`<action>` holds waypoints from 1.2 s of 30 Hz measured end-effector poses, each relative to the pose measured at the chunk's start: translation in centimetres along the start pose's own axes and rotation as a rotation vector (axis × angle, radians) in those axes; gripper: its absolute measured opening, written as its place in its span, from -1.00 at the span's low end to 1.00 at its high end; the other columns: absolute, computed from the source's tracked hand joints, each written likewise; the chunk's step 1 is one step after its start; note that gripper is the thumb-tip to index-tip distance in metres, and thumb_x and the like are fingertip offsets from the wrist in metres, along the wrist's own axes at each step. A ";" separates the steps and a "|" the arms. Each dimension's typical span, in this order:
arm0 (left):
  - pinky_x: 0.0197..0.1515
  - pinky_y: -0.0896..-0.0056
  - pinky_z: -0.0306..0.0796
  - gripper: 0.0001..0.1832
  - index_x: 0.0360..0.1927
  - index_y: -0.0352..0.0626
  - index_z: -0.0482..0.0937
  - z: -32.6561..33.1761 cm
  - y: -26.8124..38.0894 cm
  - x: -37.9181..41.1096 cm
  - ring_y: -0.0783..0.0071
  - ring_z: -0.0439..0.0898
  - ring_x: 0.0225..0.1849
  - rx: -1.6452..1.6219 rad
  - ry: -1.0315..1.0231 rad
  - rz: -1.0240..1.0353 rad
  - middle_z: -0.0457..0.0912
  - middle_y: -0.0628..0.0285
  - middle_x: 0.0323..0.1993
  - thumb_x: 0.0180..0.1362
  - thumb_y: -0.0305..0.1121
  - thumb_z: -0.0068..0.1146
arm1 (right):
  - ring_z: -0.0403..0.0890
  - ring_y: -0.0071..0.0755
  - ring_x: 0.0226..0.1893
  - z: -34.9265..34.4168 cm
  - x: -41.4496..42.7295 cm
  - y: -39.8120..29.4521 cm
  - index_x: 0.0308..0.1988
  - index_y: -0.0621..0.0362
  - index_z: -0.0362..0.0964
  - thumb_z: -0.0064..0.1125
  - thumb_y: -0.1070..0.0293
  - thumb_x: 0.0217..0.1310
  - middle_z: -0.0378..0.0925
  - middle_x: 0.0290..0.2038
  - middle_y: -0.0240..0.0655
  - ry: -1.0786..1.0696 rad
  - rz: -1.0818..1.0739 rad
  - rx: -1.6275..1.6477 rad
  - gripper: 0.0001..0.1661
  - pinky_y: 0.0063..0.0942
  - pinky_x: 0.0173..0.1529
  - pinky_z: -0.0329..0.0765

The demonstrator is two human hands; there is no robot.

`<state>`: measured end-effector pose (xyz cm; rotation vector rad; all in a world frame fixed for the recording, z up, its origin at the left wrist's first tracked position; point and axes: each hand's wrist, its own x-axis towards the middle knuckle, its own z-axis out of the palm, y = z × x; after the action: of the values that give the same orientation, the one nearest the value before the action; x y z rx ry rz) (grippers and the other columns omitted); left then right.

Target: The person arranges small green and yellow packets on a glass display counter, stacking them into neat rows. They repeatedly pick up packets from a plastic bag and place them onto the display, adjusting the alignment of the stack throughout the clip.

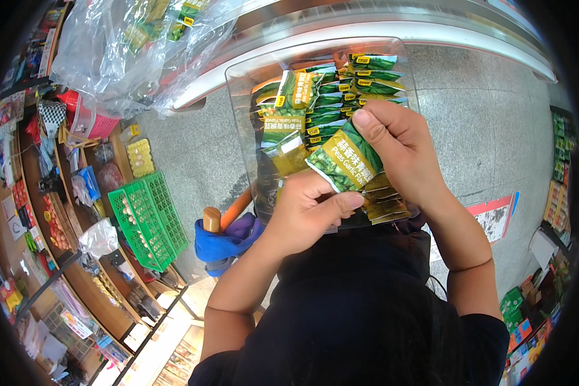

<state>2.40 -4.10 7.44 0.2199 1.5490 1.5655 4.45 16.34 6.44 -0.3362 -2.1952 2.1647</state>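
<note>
A green and gold snack packet of garlic-flavour peas (350, 159) is held between both hands, its printed face up. My left hand (313, 205) pinches its lower edge with the thumb on top. My right hand (395, 144) grips its upper right corner between thumb and fingers. Beneath them is a clear plastic bin (243, 120), holding rows of like packets (325, 116) stood on edge. At the bin's left side a few packets lie flat, one (300, 90) on top of the others. My hands cover part of the bin's near end.
A clear plastic bag (106, 53) with more packets lies at the upper left, by a white counter edge (444, 34). Green egg crates (149, 219) and stocked shelves (91, 275) stand to the left. A blue cloth (217, 243) hangs on a wooden post (212, 219) near my left arm.
</note>
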 end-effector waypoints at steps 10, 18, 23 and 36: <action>-0.38 0.51 0.49 -0.62 0.01 -0.26 0.71 0.9 -0.8 0.2 0.63 0.60 -0.47 0.060 0.174 0.232 0.65 0.34 -0.45 0.54 -0.08 0.22 | 0.29 -0.68 -0.42 -0.2 -0.7 -1.0 -0.39 0.22 0.38 0.15 0.20 0.65 0.32 -0.50 -0.56 0.003 -0.108 -0.062 -0.54 -0.49 -0.32 0.34; -0.27 0.37 0.68 -0.53 0.06 -0.36 0.68 -0.8 -0.7 0.0 0.36 0.77 -0.29 -0.129 -0.127 0.131 0.80 0.07 -0.11 0.52 -0.04 0.21 | 0.33 -0.70 -0.38 -0.9 -1.2 -0.6 -0.35 0.23 0.44 0.13 0.19 0.67 0.38 -0.46 -0.57 -0.066 0.149 0.266 -0.56 -0.54 -0.29 0.35; 0.02 0.20 0.58 -0.71 -0.06 -0.32 0.67 -4.5 1.5 3.6 0.17 0.71 -0.04 0.825 0.387 0.356 0.72 0.05 -0.18 0.38 -0.26 0.35 | 0.33 -0.74 -0.34 -3.1 -1.9 -1.8 -0.29 0.25 0.47 0.11 0.20 0.69 0.41 -0.40 -0.59 0.125 -0.082 -0.047 -0.59 -0.58 -0.27 0.35; 0.27 0.12 0.54 -0.25 0.42 -0.30 0.42 -4.5 3.7 8.0 0.01 0.68 0.16 1.250 0.395 0.390 0.59 -0.04 0.24 0.19 -0.37 0.51 | 0.61 -0.80 -0.34 -4.2 -1.5 -0.4 -0.10 0.17 0.56 0.03 0.08 0.71 0.61 -0.29 -0.55 0.015 0.263 0.336 -0.61 -0.69 -0.37 0.61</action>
<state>-6.99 -1.21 6.19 0.9777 2.7605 0.6800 6.59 20.20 7.09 -0.6484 -1.8184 2.5989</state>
